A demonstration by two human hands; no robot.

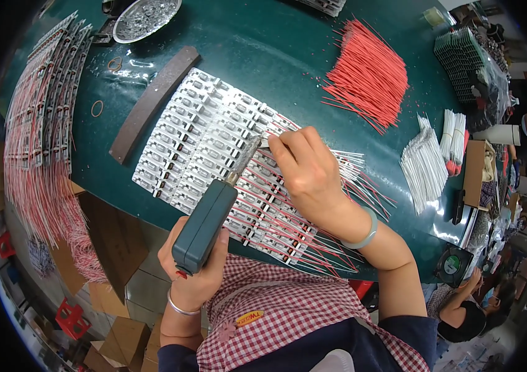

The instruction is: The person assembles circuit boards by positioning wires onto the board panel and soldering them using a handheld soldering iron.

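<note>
My left hand [196, 263] is wrapped round a dark green, box-shaped soldering gun [206, 220] with a red trigger. Its metal tip points up and right over a panel of small white circuit boards [198, 133] set in rows. Thumb and fingers of my right hand [307, 173] are pinched together just beside the tip, on what looks like a thin wire mostly hidden by the fingers. Red and white wires [276, 214] run from the panel's lower right boards toward my right forearm and the table's near edge.
A curved brown bar [155, 102] lies along the panel's left side. Stacked wired panels [46, 111] stand at far left, near a metal dish [146, 20]. Red wires [369, 74] and white wires [423, 164] lie in piles to the right on the green table [263, 43]. A small fan [453, 263] sits at the right edge.
</note>
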